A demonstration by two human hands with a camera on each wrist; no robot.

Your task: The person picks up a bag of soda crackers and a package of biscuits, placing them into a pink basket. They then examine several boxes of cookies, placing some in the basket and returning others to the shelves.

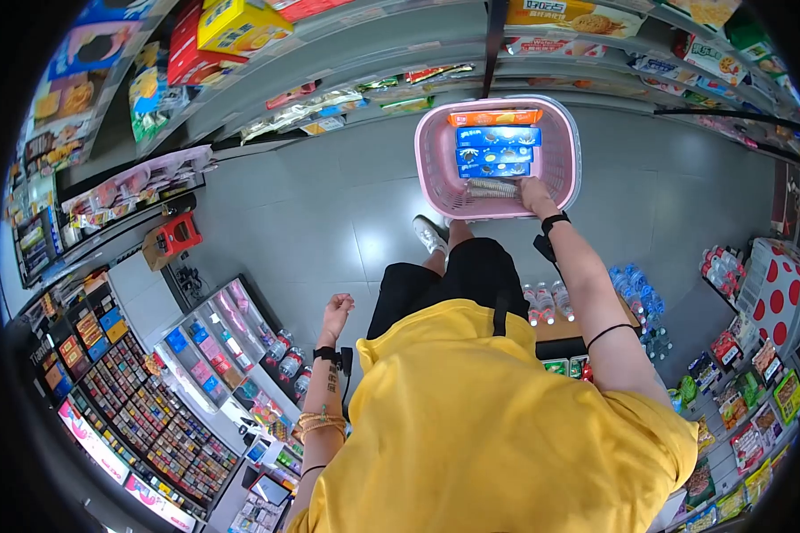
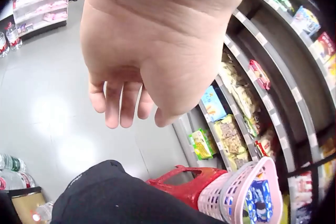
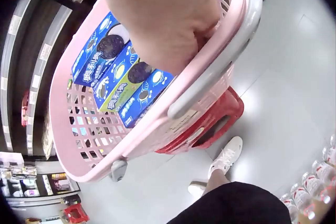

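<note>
My right hand (image 1: pixel 535 194) reaches down inside a pink plastic basket (image 1: pixel 573 147), at its near right corner. The basket holds an orange packet (image 1: pixel 495 117) and several blue Oreo cookie boxes (image 1: pixel 498 136) in a row. In the right wrist view the right hand (image 3: pixel 173 35) is bent over the nearest box (image 3: pixel 148 98), close against the pink rim; its fingertips are hidden, and I cannot tell whether they grip that box. My left hand (image 1: pixel 336 314) hangs at my side, holding nothing. Its fingers (image 2: pixel 127 106) are loosely bent in the left wrist view.
A red plastic stand (image 3: pixel 223 119) is under the basket. Snack shelves (image 1: pixel 391 53) run along the far side. Water bottles (image 1: pixel 551 302) stand right of my legs, and a display shelf (image 1: pixel 213 346) is at left. Grey tiled floor (image 1: pixel 329 186) lies around my feet.
</note>
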